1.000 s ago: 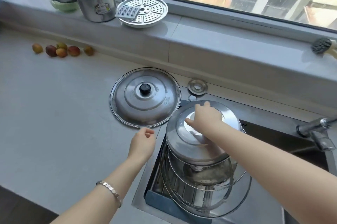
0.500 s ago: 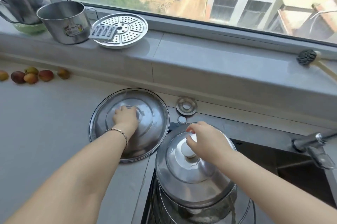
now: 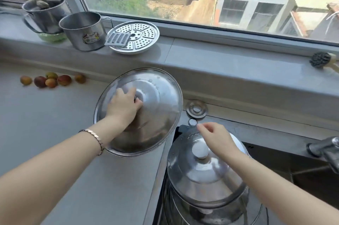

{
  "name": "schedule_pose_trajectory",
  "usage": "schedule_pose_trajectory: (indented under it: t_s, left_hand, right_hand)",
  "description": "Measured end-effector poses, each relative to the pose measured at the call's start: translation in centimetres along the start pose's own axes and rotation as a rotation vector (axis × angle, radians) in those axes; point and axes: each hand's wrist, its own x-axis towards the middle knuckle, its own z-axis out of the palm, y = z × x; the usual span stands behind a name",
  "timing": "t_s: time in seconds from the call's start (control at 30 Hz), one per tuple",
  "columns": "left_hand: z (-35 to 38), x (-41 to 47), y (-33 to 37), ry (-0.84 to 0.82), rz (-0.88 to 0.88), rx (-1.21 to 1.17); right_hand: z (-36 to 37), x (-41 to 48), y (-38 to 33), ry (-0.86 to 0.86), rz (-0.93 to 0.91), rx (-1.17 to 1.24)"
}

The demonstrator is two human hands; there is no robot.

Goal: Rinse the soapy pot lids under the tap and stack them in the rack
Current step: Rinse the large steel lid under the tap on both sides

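A large steel pot lid [image 3: 157, 114] is tilted up off the grey counter, its far edge raised. My left hand [image 3: 124, 107] grips the knob at its centre, which the fingers hide. In the sink at the lower right, a domed steel lid with a white knob [image 3: 200, 169] lies on top of a stack of other lids [image 3: 238, 212] in the rack. My right hand [image 3: 214, 135] hovers just above the far edge of that lid, fingers loosely apart, holding nothing.
A tap [image 3: 324, 149] juts in from the right over the sink. A metal ring [image 3: 197, 109] and a small disc [image 3: 192, 122] lie by the sink's back corner. Two steel pots [image 3: 82, 30], a steamer plate [image 3: 134, 39], a brush [image 3: 321, 59] sit on the sill; fruits [image 3: 51, 80] lie left.
My left hand has lifted and tilted the large lid off the counter. My right hand has let go of the white knob and moved toward the far edge of the stacked lid.
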Motion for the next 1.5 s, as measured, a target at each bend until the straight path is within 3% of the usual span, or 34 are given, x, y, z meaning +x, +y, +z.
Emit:
schedule_pose_trajectory:
  t_s: [0.1, 0.17, 0.37, 0.53, 0.63, 0.73, 0.87, 0.93, 1.03, 1.17, 1.27, 1.5]
  left_hand:
    - [-2.2, -3.2, 4.5, -0.044, 0.105, -0.078]
    - [-2.6, -5.9, 7.4, -0.069, 0.202, -0.08]
    - [-1.4, -14.1, 15.2, -0.153, 0.381, -0.106]
    - [0.0, -18.0, 19.5, -0.15, 0.508, -0.151]
    - [0.6, -18.5, 20.2, -0.063, 0.324, -0.25]
    - [1.4, -18.8, 20.8, -0.146, 0.028, -0.434]
    - [2.6, -21.1, 22.7, -0.631, -0.439, -1.056]
    - [3.9, -22.5, 23.5, -0.825, -0.492, -1.191]
    - [6.2, -23.9, 24.7, -0.676, -0.531, -1.161]
    - [7.3, -24.9, 26.3, -0.439, -0.539, -1.153]
    - [7.3, -25.0, 27.0, -0.302, -0.501, -1.103]
    - [8.1, -23.8, 27.3, -0.19, -0.602, -1.03]
  right_hand:
    - [-1.9, -0.2, -1.2, 0.008, 0.273, 0.575]
    - [-4.0, -1.3, -0.9, 0.0, 0.356, 0.787]
    - [-9.6, -5.0, 5.8, 0.27, 0.45, 0.74]
    - [-13.8, -9.6, 14.8, 0.277, 0.571, 0.843]
    - [-15.4, -12.4, 19.6, 0.26, 0.603, 0.896]
    - [-16.9, -14.5, 23.3, 0.283, 0.634, 0.894]
    - [-18.7, -16.0, 26.6, 0.299, 0.62, 0.924]
    - [-19.6, -16.3, 27.2, 0.306, 0.608, 0.932]
    - [-20.6, -16.0, 28.0, 0.311, 0.618, 0.872]
    - [-21.6, -15.0, 28.1, 0.307, 0.563, 0.482]
    - [-22.3, -12.9, 27.5, 0.31, 0.45, 0.33]
    - [-23.8, -5.8, 25.7, 0.165, 0.506, 0.137]
